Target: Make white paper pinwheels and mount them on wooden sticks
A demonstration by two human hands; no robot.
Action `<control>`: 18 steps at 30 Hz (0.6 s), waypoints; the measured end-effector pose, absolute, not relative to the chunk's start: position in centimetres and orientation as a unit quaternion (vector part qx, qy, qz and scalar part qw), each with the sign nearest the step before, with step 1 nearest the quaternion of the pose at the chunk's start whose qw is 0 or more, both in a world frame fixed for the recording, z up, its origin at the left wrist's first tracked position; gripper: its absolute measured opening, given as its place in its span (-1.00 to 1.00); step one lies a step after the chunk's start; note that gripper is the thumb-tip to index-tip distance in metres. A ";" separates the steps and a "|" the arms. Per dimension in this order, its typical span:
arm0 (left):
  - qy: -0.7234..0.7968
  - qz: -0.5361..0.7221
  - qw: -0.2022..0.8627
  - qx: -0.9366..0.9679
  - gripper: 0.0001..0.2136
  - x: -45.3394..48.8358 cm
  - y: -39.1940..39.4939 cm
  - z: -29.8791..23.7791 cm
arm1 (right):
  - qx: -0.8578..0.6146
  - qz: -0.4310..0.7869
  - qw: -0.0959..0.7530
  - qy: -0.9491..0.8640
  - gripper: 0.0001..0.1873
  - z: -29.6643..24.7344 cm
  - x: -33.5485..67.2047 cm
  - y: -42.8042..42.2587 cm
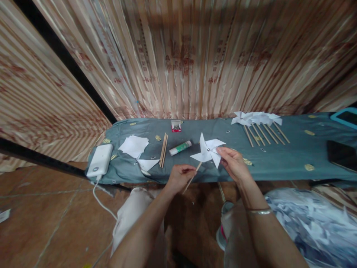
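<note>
A white paper pinwheel (207, 150) with a metal pin at its centre is held up over the table's front edge. My left hand (181, 178) is closed on its thin wooden stick (190, 181), pinching it below the blades. At the right blade, the thumb and fingers of my right hand (232, 160) grip the paper. Behind the pinwheel lies a green and white glue stick (180, 148). Several loose wooden sticks (163, 150) rest left of it, beside a folded piece of white paper (147, 165). A small red box of pins (176, 126) stands open farther back.
The narrow table has a dark green cloth (290, 160). Several pinwheels (258, 119) lie in a row at the back right. At left are paper sheets (134, 146) and a white power bank (100, 160) with a cable. A dark phone (341, 155) lies right, above a bulging plastic bag (312, 227).
</note>
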State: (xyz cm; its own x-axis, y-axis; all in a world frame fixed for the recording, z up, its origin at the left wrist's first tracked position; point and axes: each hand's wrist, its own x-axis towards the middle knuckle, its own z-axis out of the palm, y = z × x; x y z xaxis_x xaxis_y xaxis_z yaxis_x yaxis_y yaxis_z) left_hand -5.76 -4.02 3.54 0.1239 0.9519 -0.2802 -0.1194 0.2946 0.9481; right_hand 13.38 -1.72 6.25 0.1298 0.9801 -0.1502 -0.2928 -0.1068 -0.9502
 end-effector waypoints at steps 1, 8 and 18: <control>0.506 0.428 0.626 0.410 -0.89 -5.7 -4.0 3.5 | -0.494 0.558 0.567 -0.350 -0.62 6.3 13.3 -1.8; 0.481 0.441 0.655 0.381 -0.76 -5.4 -4.1 3.8 | -0.511 0.552 0.557 -0.353 -0.59 6.2 12.9 -1.9; 0.442 0.503 0.696 0.259 -0.59 -3.9 -3.5 4.3 | -0.498 0.579 0.530 -0.368 -0.58 5.9 11.4 -2.1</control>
